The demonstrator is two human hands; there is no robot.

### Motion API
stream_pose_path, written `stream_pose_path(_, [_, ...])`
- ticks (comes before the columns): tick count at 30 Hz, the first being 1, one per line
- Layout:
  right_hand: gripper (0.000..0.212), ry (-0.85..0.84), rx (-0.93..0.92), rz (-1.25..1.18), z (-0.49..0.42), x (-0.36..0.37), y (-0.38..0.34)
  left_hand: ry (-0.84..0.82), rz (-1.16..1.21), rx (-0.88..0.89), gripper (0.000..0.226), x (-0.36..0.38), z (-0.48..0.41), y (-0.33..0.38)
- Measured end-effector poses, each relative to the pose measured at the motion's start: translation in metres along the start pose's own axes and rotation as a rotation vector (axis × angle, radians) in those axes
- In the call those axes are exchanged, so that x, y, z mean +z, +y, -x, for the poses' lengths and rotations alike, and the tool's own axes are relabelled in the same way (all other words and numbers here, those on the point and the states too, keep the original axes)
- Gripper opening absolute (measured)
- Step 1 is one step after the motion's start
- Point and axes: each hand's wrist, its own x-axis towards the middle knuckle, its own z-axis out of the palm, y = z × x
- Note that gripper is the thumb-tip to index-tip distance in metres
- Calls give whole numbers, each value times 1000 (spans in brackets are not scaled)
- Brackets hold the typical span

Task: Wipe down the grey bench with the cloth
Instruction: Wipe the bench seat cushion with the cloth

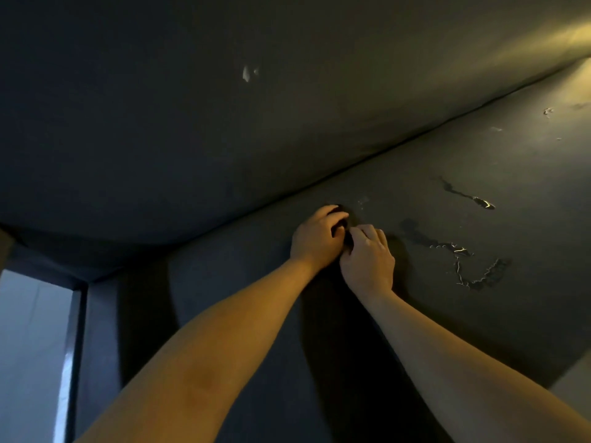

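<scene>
Watching the head cam feed here, and nearest to me are two bare forearms coming up from the bottom edge, running forward and meeting in the middle. Down at the lower left there's a pale strip of floor [28, 346] beside a dark upright edge, and a small pale corner at the lower right [575, 388] that I can't make out. The rest is pretty much all grey bench [479, 314], the seat sloping up to the right in dim yellowish light. The left hand [316, 239] and right hand [367, 254] are pressed up against each other on the seat, both bunched on a dark cloth [346, 233]. The left fingers are curled over the top of it and the right fingers look pinched onto its edge. Only a sliver of cloth shows between them, so I can't tell how it's folded. It sits on the seat just short of the seam. To the right of the hands there are shiny wet streaks [460, 251] on the seat, with another thin one [463, 195] further back. Past the seam is the backrest [224, 123], with a small white scuff [245, 73] high up.
</scene>
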Motion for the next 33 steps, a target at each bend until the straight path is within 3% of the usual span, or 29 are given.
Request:
stream_pose_path(3, [31, 5, -17, -12, 0, 2, 2, -3, -48, 52, 40, -12, -12, -17])
stream_pose_path(6, [31, 11, -20, -17, -2, 5, 4, 130, -50, -117, 39, -25, -33, -43])
stream_pose_path(9, [30, 38, -6, -13, -4, 8, 5, 142, -36, -210, 40, -22, -47, -52])
stream_pose_path(17, [28, 85, 22, -52, -11, 9, 11, 42, -71, -87, 40, -3, -29, -17])
stream_pose_path(23, [21, -109, -83, 35, -2, -13, 8, -56, 36, 6, 39, 0, 23, 3])
stream_pose_path(27, [43, -132, -159, 201, 24, -18, 10, -75, 8, 77, 39, -9, 24, -1])
stream_pose_path(30, [44, -91, -126, 135, 28, -14, 17, 45, 4, 3, 40, -13, 2, -6])
stream_pose_path(33, [44, 60, 4, -30, 24, -9, 23, 132, 81, -128, 40, -13, -30, -10])
